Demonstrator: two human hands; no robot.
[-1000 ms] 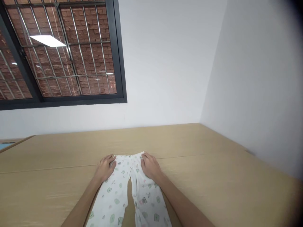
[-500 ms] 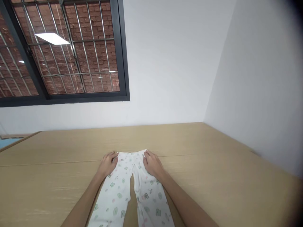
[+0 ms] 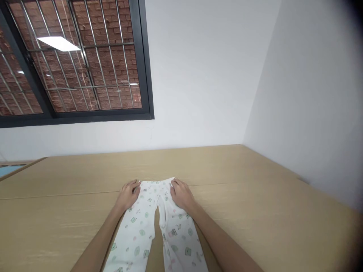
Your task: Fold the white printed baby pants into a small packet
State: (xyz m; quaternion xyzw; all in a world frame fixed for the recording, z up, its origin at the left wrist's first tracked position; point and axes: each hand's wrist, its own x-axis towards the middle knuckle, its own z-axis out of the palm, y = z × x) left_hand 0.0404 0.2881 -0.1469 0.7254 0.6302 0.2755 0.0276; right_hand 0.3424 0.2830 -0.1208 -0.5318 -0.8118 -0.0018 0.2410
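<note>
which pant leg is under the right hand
The pant leg on the right side of the split; the right hand presses its waist end, while the other leg lies under the left hand.

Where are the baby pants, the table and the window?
baby pants (image 3: 138, 230): head view, on one spread leg.
table (image 3: 255, 211): head view, bare wooden top.
window (image 3: 85, 56): head view, barred pane.

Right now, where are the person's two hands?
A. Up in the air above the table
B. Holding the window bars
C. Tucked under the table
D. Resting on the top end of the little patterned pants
D: the left hand and the right hand both lie flat on the far end of the white patterned pants, one at each side, with the pants spread out on the wooden table.
</note>
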